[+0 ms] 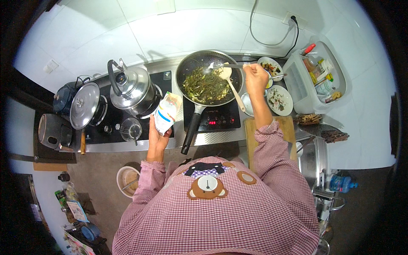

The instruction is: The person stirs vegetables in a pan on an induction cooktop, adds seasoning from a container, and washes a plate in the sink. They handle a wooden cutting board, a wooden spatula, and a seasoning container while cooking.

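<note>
My left hand [158,137] grips an upright printed pouch [167,114] in front of the kettle. Over the frying pan [186,92], my right hand [257,78] holds a dark-handled spoon [234,66], its bowl blurred and whitish. Dark green shredded vegetables [204,84] with pale bits cover the pan's bottom. A light-coloured spatula [235,91] leans in the pan, its head on the food and its handle over the right rim. The pan sits on a portable induction cooker [220,122] with a lit red display; its black handle [191,135] points toward me.
Left of the pan are a steel kettle [132,84], a lidded pot [84,105] and a clear cup [130,130]. To the right stand a plate with food scraps [280,100], a bowl [271,65], a wooden cutting board [287,127] and a plastic storage bin [296,79].
</note>
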Available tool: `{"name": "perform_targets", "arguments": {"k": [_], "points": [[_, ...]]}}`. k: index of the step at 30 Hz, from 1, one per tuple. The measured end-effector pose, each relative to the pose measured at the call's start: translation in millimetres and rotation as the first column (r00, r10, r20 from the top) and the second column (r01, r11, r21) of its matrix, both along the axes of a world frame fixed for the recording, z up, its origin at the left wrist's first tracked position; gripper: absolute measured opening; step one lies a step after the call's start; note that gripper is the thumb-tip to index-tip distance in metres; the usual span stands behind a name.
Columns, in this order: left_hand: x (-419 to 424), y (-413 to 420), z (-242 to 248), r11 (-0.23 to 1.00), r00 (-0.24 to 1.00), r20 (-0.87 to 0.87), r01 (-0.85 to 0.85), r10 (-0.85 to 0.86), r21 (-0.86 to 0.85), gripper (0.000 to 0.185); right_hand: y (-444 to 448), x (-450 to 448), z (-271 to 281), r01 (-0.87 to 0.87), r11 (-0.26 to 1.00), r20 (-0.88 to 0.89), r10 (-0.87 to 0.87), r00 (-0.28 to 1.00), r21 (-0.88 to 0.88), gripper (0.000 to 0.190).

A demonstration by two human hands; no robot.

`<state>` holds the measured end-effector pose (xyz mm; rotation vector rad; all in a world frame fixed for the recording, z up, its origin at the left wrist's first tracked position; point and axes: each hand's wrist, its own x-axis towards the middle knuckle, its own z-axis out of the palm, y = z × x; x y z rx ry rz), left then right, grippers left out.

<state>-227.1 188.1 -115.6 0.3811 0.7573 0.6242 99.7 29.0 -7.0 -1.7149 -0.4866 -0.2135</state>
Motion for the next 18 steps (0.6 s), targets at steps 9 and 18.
{"name": "perform_targets", "arguments": {"k": [9,18], "points": [[1,-3,5,1.000,0.999,0.042,0.015,-0.014,-0.025,0.028,-29,-6,13,0.194,0.947,0.139,-0.163,0.977,-0.257,0.020],[18,-8,18,1.000,1.000,-0.012,0.025,-0.025,0.012,0.036,-51,-75,60,-0.325,0.889,-0.271,0.416,0.868,0.323,0.011]]}}
